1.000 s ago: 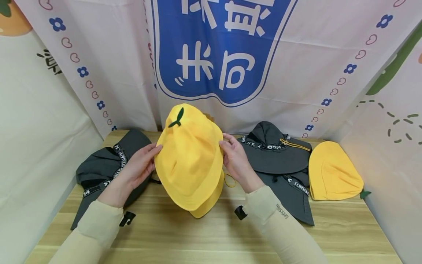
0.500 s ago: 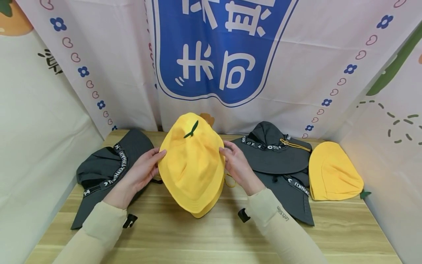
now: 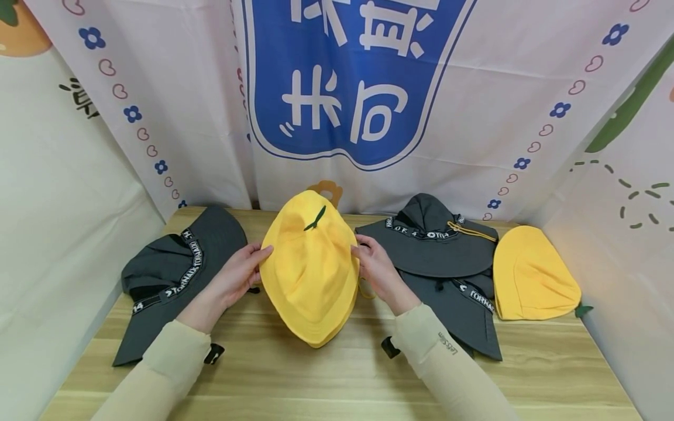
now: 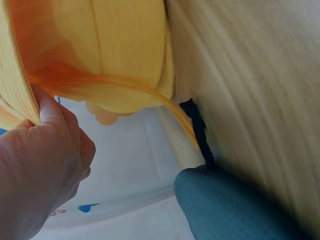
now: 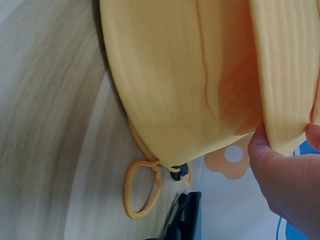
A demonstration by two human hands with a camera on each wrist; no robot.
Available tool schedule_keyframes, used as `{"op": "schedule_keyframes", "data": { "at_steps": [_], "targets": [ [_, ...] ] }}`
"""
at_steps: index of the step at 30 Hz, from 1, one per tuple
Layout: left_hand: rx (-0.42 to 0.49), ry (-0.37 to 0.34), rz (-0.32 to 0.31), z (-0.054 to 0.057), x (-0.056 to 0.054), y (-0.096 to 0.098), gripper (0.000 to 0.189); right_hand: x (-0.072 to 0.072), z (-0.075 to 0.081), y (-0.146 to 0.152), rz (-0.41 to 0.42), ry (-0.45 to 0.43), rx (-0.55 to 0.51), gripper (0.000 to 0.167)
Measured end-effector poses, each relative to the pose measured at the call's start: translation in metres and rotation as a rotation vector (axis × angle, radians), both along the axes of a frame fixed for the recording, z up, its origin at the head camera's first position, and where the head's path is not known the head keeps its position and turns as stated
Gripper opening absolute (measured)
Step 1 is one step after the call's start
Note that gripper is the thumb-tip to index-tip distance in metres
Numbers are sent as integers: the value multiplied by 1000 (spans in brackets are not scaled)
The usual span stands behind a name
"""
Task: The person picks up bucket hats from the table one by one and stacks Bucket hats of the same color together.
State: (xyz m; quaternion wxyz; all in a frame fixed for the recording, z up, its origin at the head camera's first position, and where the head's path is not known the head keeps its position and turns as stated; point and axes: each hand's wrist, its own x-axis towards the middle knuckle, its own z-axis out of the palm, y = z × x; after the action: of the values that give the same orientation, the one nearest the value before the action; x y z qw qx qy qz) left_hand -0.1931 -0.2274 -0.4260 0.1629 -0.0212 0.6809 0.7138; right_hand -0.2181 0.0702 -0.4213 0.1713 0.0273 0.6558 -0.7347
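Note:
A yellow bucket hat (image 3: 308,280) with a green sprout (image 3: 316,218) on its crown is held by both hands at the middle of the table. My left hand (image 3: 237,278) pinches its brim at the left, thumb on top. At the right, my right hand (image 3: 381,272) pinches the opposite side of the brim. Under it sits another yellow hat (image 5: 150,75), seen in the wrist views and mostly covered in the head view. A yellow cord loop (image 5: 127,190) and a dark toggle (image 5: 178,172) lie at the lower hat's edge.
Left of the hats lies a dark grey cap (image 3: 216,234) with lettered trim. On the right, a grey cap (image 3: 442,257) overlaps another grey cap (image 3: 479,327), beside a flattened yellow hat (image 3: 532,280). A printed curtain (image 3: 463,146) hangs behind the wooden table (image 3: 337,386).
Both hands have lowered the upper yellow hat and brought it slightly to the right. Its crown tipped toward the viewer, and the lower hat's brim is now almost hidden.

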Motion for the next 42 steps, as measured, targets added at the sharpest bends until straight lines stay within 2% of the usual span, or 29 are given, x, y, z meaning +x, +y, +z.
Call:
{"op": "schedule_keyframes", "data": {
  "at_steps": [7,14,22,29,33,37,42],
  "targets": [
    [-8,-5,6,-9,-4,0,61,-1,-8,-2,-18,-5,11,56],
    [-6,-10,-3,-14,-7,3,59,-2,-14,-4,2,17,42,52],
    [-22,-28,22,-18,-12,8,57,-2,-23,-8,44,86,154,51],
    [-41,-48,30,-25,-19,13,60,0,-24,-10,66,117,278,54],
    [-86,-62,19,-30,-22,16,61,1,-27,-10,82,134,359,55],
    [-175,-75,30,-33,-23,20,62,1,-29,-11,88,168,396,54],
    [-312,-34,42,-35,-22,24,61,0,-32,-14,70,217,424,54]
  ]
}}
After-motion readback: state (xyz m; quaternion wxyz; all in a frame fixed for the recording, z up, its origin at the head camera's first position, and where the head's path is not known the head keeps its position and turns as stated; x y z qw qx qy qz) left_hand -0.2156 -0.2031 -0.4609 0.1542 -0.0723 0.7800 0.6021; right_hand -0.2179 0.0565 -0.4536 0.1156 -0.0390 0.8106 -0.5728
